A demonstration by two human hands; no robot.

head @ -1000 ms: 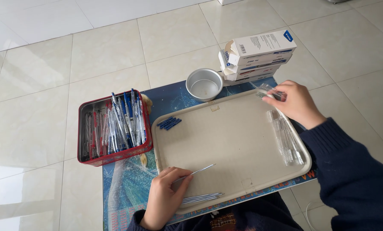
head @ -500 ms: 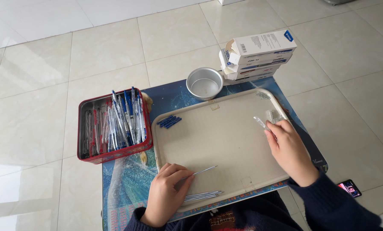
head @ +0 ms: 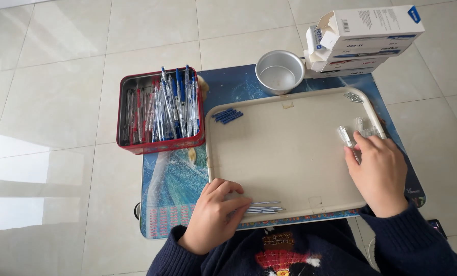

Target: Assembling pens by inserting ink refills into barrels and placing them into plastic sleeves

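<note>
Left hand (head: 215, 214) pinches thin pen refills (head: 263, 207) at the near edge of the beige plastic tray (head: 284, 153), while right hand (head: 379, 171) lies spread over clear pen barrels (head: 347, 137) at its right rim, parts sorted by kind for reach.

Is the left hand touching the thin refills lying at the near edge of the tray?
Touching. In the head view the left hand has its fingertips resting on the end of the bundle of refills at the near edge of the tray; no gap shows.

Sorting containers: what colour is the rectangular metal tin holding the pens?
Red outside, in the head view: the rectangular metal tin.
</note>
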